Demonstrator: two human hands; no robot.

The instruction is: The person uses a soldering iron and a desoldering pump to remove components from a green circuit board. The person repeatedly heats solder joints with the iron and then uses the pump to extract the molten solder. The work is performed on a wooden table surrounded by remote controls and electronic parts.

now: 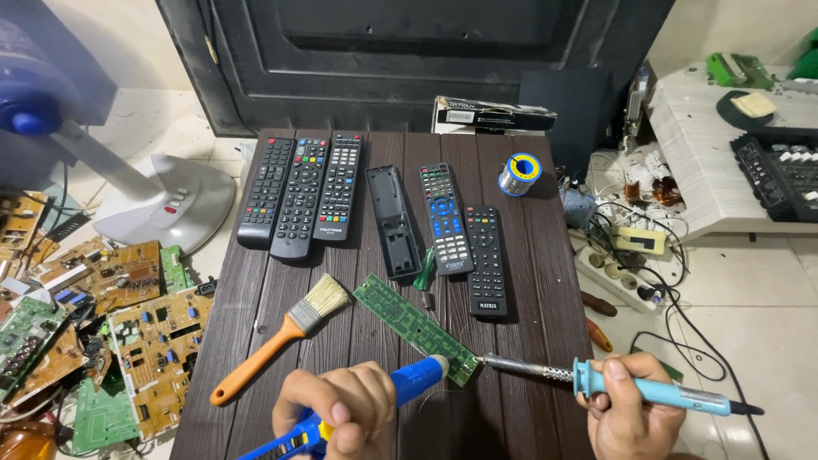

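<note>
My left hand (334, 411) grips a blue and yellow desoldering pump (415, 381); its white tip rests on the near end of a long green circuit board (415, 327) lying slantwise on the dark wooden table (247, 315). My right hand (626, 415) holds a light blue soldering iron (656, 391). The iron's metal tip (490, 361) touches the same end of the board, right beside the pump tip.
Five remotes (300, 198) and an open black remote shell (391, 221) lie in a row at the back. An orange-handled brush (281, 338), a solder spool (519, 174) and a green screwdriver (423, 271) are on the table. Circuit boards (128, 341) cover the floor left; a power strip (618, 277) and wires lie right.
</note>
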